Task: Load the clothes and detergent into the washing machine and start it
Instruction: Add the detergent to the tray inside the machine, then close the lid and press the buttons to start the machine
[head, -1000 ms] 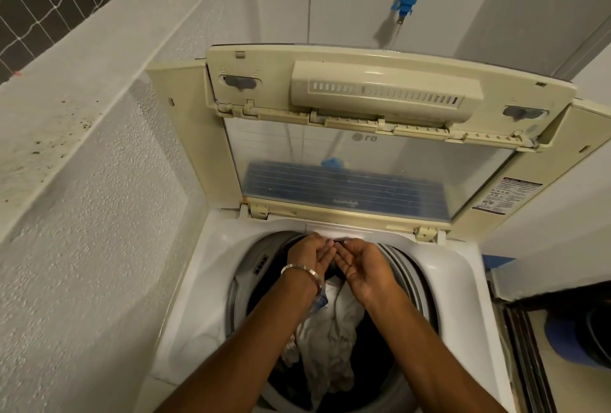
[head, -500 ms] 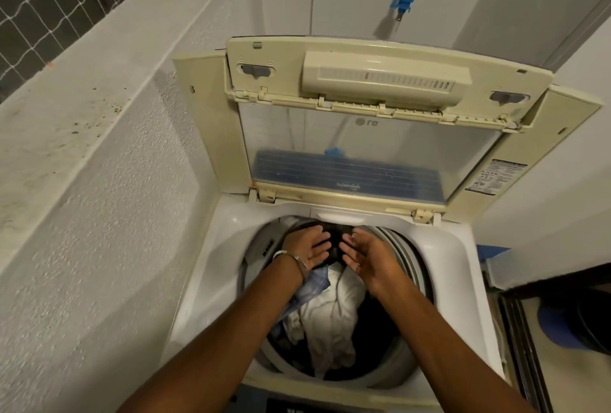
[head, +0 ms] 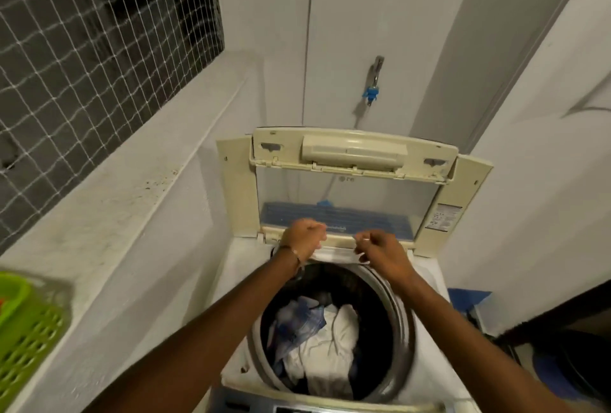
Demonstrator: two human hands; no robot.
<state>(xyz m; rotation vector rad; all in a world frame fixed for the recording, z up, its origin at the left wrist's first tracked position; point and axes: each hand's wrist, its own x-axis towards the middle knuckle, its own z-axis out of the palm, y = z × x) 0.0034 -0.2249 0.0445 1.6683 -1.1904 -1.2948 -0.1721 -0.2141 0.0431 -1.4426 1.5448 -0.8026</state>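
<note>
The white top-loading washing machine (head: 334,376) stands with its cream folding lid (head: 355,187) raised upright against the wall, and a heap of white and blue clothes (head: 317,340) already lies at the bottom of the dark drum, so the loading of laundry looks at least partly done. Both hands are up at the back rim of the opening, just below the lid's lower edge: the left hand (head: 302,239) has its fingers curled into a fist, and the right hand (head: 380,250) is curled too, apparently pinching something small and pale, though what it is cannot be told. No detergent container shows anywhere, so whether detergent has gone in cannot be judged; closing the lid and starting the cycle at the control panel (head: 297,407), barely visible at the bottom edge, remain. Around the machine, a lime-green perforated plastic basket (head: 23,330) sits on the concrete ledge at left, under a netted window (head: 92,42), and a wall tap with a blue fitting (head: 372,90) hangs behind; nothing blocks the drum opening
</note>
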